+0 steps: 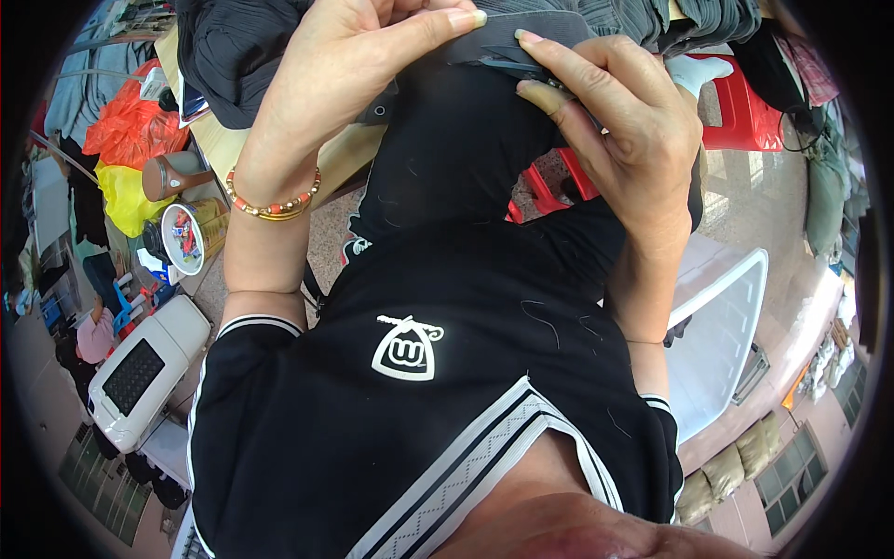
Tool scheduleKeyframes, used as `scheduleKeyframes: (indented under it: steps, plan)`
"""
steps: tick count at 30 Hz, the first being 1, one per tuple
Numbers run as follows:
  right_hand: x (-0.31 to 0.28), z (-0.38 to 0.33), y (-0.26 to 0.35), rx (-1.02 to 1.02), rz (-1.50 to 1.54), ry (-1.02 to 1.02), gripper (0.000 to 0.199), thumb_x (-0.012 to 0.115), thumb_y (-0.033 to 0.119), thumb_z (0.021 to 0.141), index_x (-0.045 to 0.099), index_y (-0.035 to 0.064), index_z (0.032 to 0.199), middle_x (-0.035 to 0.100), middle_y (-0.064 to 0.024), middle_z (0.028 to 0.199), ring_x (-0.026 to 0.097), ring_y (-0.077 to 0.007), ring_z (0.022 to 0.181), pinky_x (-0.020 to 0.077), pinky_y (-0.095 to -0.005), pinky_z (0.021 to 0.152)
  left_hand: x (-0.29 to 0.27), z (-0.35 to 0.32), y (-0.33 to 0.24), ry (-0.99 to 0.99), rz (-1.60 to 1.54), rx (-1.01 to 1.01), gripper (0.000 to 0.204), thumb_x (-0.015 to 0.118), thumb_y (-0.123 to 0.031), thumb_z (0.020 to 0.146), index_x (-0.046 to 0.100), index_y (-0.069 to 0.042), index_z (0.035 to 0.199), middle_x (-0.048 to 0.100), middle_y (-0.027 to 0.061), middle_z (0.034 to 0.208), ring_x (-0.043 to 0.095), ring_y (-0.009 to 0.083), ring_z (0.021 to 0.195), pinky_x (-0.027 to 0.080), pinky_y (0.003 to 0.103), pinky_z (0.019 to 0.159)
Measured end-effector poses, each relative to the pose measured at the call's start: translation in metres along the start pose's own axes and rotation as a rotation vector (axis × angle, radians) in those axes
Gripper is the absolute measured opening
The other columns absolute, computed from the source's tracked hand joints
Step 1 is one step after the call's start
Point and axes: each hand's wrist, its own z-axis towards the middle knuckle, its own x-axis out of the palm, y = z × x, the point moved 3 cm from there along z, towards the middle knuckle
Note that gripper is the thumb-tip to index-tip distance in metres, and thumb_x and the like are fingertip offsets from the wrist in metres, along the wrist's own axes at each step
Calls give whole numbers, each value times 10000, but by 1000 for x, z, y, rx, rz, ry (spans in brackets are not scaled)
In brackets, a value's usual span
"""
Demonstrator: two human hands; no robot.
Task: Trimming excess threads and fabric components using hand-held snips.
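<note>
My left hand (372, 70) is closed on a dark grey piece of cloth (531, 26), its thumb pressed along the band-like edge. My right hand (619, 112) pinches small thread snips (521, 67) between thumb and fingers. The narrow blades point left and lie close against the cloth edge; most of the handle is hidden in the hand. More dark grey ribbed cloth (228, 61) is heaped on the table beside my left wrist. My black-clad legs lie below the work.
A wooden table (223, 149) stands at the left, with a brown cup-like object (175, 177) and a tub of small wrapped items (183, 240) beside it. Red (140, 121) and yellow bags hang nearby. A red stool (745, 107) and a translucent plastic bin (717, 345) are at the right.
</note>
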Motion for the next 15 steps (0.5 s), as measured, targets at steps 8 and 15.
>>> scheduleKeyframes:
  steps: [8,15]
  plan:
    - [-1,8,5,63,45,68,350,745,21,713,701,61,1058,547,-64,781,544,-178,652,438,-270,575,8,-10,-20,-417,513,-425,202,628,-124,880,658,-2,1038,645,7,836,585,63,790,457,194,686]
    - [-12,7,11,106,26,88,334,733,-24,719,708,32,1047,555,-80,757,541,-192,679,466,-330,774,14,1,-18,-310,643,-431,206,638,-112,859,659,-4,1032,655,13,822,585,49,762,455,193,665]
